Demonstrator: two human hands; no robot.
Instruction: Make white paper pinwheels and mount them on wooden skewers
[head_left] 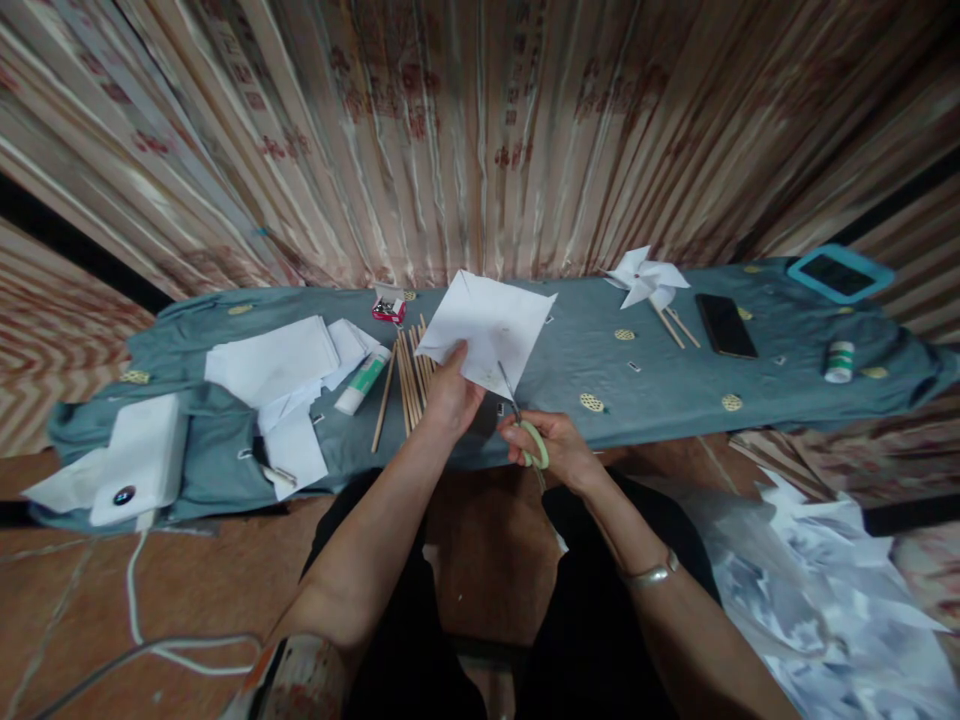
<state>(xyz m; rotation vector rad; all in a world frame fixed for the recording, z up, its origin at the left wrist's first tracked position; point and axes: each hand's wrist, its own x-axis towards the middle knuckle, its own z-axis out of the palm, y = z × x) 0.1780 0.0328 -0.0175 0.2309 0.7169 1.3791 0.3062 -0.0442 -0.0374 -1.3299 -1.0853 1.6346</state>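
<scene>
A roughly square sheet of white paper (491, 320) is pinched at its near left edge by my left hand (451, 395), thumb on top. My right hand (551, 445) grips a pair of scissors (534, 440) with pale green handles. The scissor blades reach the sheet's near corner, where one blade shows over the paper. Several wooden sticks (409, 375) lie on the cloth just left of my left hand, beside a green and white glue stick (363, 380). Behind them stands a small red box (388, 304) with its lid up.
White paper sheets (262, 360) and a white device (142, 455) with a cable lie at left. At right are paper pinwheels (646, 278) on sticks, a black phone (725, 325), a blue-framed tablet (840, 273) and another glue tube (839, 362). A bag of folded white paper (825, 580) sits on the floor.
</scene>
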